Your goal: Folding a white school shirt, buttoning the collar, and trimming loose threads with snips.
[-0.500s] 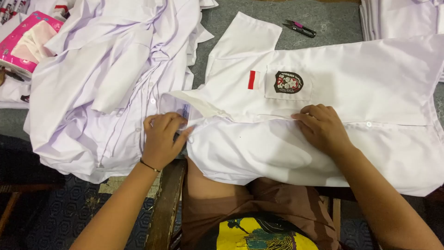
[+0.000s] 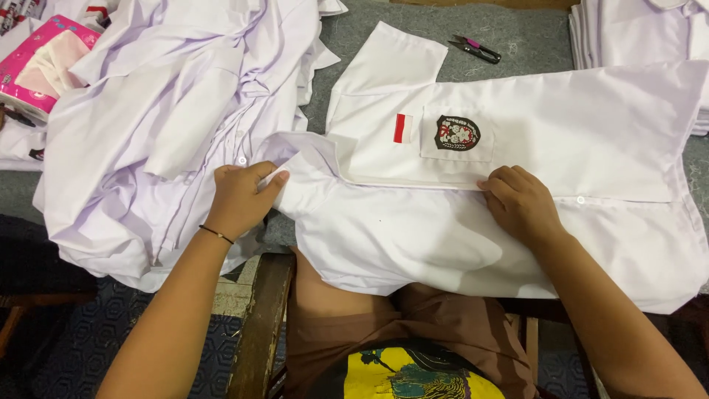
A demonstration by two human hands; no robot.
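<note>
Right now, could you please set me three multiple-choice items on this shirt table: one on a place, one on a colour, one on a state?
1. Where do the thread snips lie?
A. on the grey table top beyond the spread shirt
B. inside the pink box
C. under the left hand

2. What colours is the small flag patch beside the pocket badge?
A. blue and yellow
B. red and white
C. green and black

3. How is the right hand placed on the spread shirt?
A. lifted clear of it
B. gripping the snips
C. pressed down on the front edge near a button

Answers: 1 A, they rest on bare grey table top past the sleeve. 2 B, a red half above a white half. 3 C, its fingers rest on the cloth.
</note>
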